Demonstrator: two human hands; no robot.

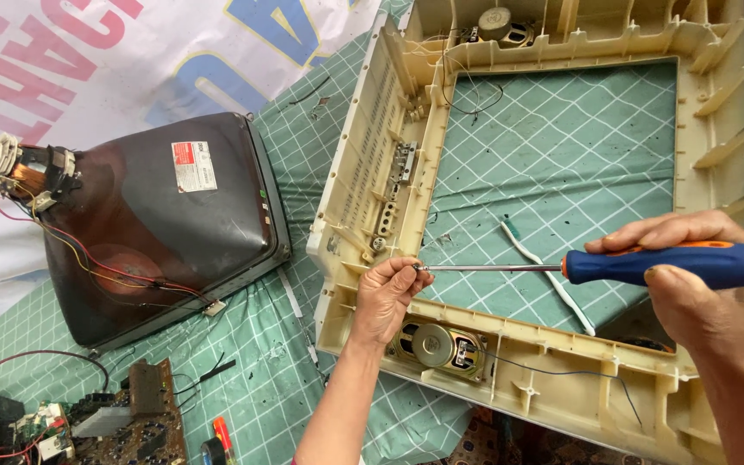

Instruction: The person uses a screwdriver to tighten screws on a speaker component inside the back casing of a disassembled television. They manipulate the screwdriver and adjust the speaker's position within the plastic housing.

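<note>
Your right hand (699, 293) grips the screwdriver (596, 265) handle; your left hand (387, 293) pinches its tip at the frame's (363, 172) inner corner, above the speaker (437, 344); if the blade slips it could jab your fingers or tear the speaker cone.

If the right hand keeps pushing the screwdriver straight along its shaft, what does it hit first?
The right hand aims the screwdriver leftward. Its tip sits at the left hand's fingertips; just beyond is the cream plastic frame. Depth is unclear.
</note>
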